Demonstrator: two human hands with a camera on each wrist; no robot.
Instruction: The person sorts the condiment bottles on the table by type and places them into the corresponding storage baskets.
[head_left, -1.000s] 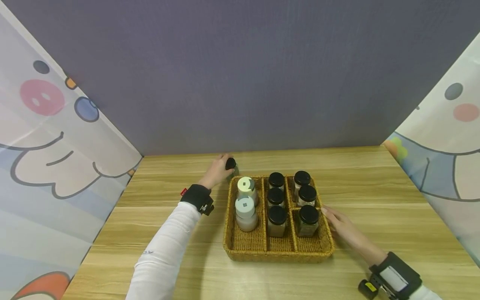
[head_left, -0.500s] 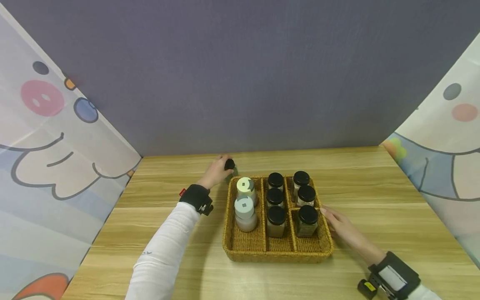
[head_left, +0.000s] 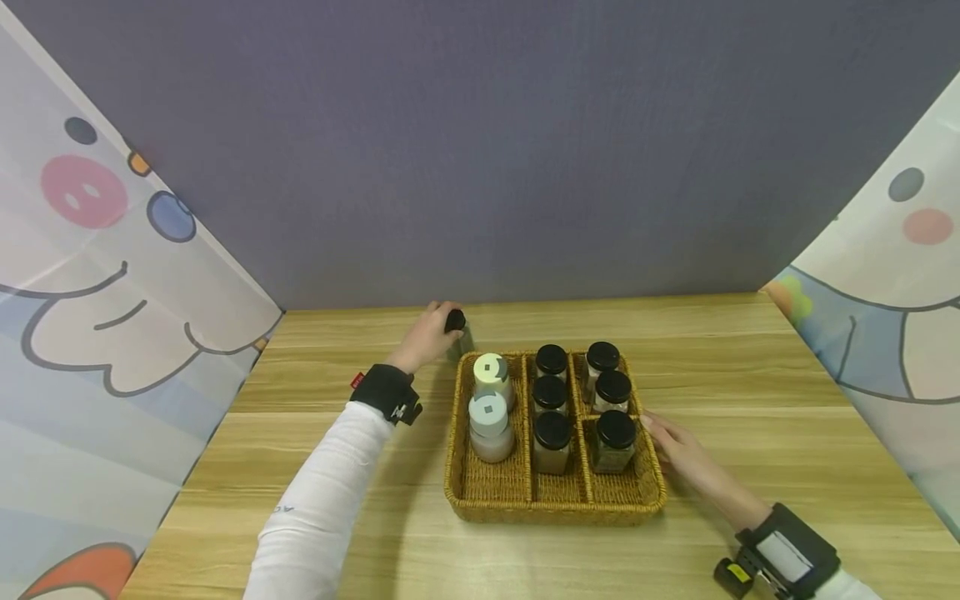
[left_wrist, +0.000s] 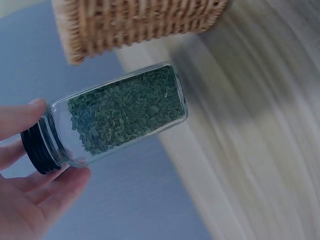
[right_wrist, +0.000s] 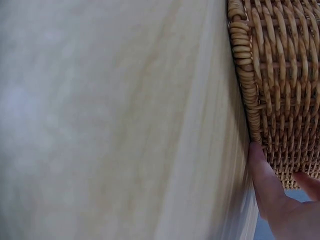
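My left hand (head_left: 429, 336) pinches a glass spice jar (left_wrist: 125, 110) by its black lid and neck, thumb on one side and fingers on the other. Dried green flakes fill most of the jar. In the head view it is behind the back left corner of a divided wicker basket (head_left: 495, 504). My right hand (head_left: 678, 446) rests against the basket's right side, fingers extended. One of its fingertips lies low at the basket's bottom edge in the right wrist view, and the thumb touches the woven wall.
Inside the basket, two white-lidded jars (head_left: 491, 427) stand in the left compartment. Several black-lidded jars (head_left: 552, 442) fill the middle and right compartments. A grey wall panel (head_left: 525, 150) rises behind the wooden table (head_left: 750, 375), with cartoon-print sheets (head_left: 82, 333) on both sides.
My left hand has moved slightly left and toward the back panel with the spice jar. The right hand and basket have stayed in place.
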